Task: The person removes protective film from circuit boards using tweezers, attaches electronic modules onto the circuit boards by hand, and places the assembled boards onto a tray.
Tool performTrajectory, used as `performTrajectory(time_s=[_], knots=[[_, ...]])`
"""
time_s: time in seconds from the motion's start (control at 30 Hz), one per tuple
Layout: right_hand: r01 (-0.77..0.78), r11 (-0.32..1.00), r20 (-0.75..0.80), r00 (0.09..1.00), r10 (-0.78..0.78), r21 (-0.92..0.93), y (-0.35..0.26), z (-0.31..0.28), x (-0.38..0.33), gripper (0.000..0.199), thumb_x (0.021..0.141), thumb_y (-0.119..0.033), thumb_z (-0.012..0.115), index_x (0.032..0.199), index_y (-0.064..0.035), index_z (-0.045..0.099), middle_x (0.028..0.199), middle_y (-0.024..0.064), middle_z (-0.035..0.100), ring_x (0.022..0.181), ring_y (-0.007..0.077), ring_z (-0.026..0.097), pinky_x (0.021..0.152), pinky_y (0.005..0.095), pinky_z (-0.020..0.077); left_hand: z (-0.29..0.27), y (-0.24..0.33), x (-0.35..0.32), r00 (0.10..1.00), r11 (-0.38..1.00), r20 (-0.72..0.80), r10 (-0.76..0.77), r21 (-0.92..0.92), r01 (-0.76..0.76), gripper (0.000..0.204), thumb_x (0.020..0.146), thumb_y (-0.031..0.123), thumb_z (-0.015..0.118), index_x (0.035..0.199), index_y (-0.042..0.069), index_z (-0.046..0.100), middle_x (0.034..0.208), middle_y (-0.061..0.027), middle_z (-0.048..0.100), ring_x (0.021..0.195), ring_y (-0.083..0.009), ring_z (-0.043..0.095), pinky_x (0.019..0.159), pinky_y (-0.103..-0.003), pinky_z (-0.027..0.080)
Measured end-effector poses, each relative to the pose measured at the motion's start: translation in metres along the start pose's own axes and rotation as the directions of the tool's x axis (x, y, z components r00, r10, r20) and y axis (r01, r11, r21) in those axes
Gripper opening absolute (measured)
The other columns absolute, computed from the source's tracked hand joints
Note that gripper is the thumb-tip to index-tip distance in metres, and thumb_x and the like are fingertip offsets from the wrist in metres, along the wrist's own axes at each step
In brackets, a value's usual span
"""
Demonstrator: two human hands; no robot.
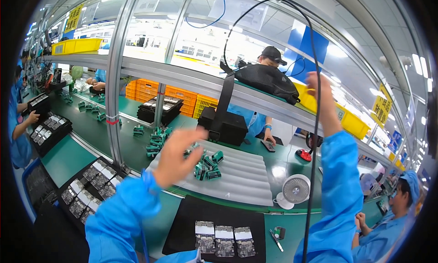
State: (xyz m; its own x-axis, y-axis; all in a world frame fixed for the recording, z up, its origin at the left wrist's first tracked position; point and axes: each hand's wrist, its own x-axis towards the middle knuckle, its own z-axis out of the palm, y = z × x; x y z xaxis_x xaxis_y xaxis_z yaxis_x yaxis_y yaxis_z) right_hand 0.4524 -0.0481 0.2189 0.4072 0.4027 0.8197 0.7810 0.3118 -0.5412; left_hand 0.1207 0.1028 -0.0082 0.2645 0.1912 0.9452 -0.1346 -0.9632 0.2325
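My left hand [179,156] is raised over the left end of a ribbed grey-white foam sheet [244,172], smeared by motion, its thumb and fingers apart and nothing seen in them. Just beyond it lies a heap of small green and black parts [209,166]. My right hand [320,103] reaches up to the shelf, beside a black cable [315,140] and a yellow bin [351,121]; its fingers are blurred, so a grip cannot be made out. Three circuit boards [224,241] with white labels lie in a row on a black mat [185,222] below.
A pen-like tool [276,241] and a small green part [279,232] lie right of the mat. A white fan [295,188] stands beyond. Black trays of boards [91,185] are at left. A metal post [116,80] and a black bag [264,82] border the shelf. Co-workers sit around.
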Motion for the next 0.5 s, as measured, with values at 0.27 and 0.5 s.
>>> performTrajectory(time_s=[0.27, 0.5], knots=[[0.654, 0.398, 0.51, 0.754, -0.414, -0.643, -0.011, 0.089, -0.003, 0.032, 0.09, -0.025, 0.07, 0.119, -0.0114, 0.071, 0.114, 0.0111, 0.067, 0.108, 0.0278, 0.063, 0.085, 0.0369, 0.0546, 0.038, -0.001, 0.155, 0.998, 0.878, -0.023, -0.062, 0.473, 0.065, 0.039, 0.09, 0.032, 0.067, 0.123, 0.011, 0.067, 0.108, -0.013, 0.069, 0.115, -0.0323, 0.058, 0.109, -0.048, 0.036], [0.678, 0.351, 0.551, 0.732, -0.4, -0.646, -0.015, 0.079, -0.007, 0.025, 0.088, 0.005, 0.06, 0.108, -0.0081, 0.067, 0.104, 0.014, 0.067, 0.102, 0.0331, 0.066, 0.091, 0.0387, 0.0546, 0.036, -0.01, 0.163, 0.996, 0.935, -0.067, 0.06, 0.354, -0.032, 0.021, 0.086, 0.019, 0.066, 0.104, 0.013, 0.074, 0.088, -0.0097, 0.074, 0.092, -0.0269, 0.069, 0.105, -0.05, 0.042]])
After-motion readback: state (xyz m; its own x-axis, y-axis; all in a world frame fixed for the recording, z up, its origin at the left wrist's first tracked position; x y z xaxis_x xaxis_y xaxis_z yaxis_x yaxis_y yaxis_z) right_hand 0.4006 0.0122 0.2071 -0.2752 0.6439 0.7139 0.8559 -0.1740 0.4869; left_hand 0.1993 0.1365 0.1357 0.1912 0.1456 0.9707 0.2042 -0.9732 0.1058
